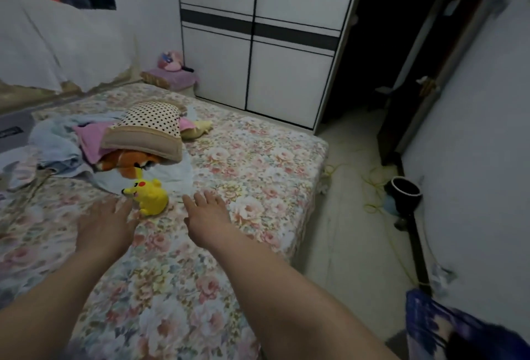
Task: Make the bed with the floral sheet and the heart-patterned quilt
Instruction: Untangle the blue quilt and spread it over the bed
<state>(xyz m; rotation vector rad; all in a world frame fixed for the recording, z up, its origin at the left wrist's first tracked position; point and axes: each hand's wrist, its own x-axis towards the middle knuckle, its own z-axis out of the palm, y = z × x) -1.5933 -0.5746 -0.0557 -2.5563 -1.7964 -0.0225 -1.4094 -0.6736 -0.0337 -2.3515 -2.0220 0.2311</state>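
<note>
Observation: floral sheet (pixel 258 164) is lying spread over the whole bed, running under both forearms and out past both hands.

Left hand (pixel 107 223) is reaching forward palm down, fingers straight and slightly spread, gripping nothing. It is showing motion blur, so I cannot tell whether the palm is touching the sheet. Right hand (pixel 208 213) is reaching forward alongside it, also palm down with fingers straight, holding nothing and staying low over the sheet or on it.

Yellow plush toy (pixel 149 196) is sitting on the sheet between the 2 hands. It is just beside the left fingertips and a little left of the right fingertips.

Farther out beyond both hands, a polka-dot pillow (pixel 146 127) is resting tilted on top of an orange plush toy (pixel 129 163). A heap of pale blue and pink cloth (pixel 57 144) is lying beyond and to the left of the left hand. Its print is too blurred to read.

To the right of the right hand, the sheet is dropping over the bed edge toward the floor. There, well apart from the hand, a black pot (pixel 403 190) is standing among loops of yellow cord (pixel 372 187). A white wardrobe (pixel 258 44) is standing far beyond the right fingertips.
</note>
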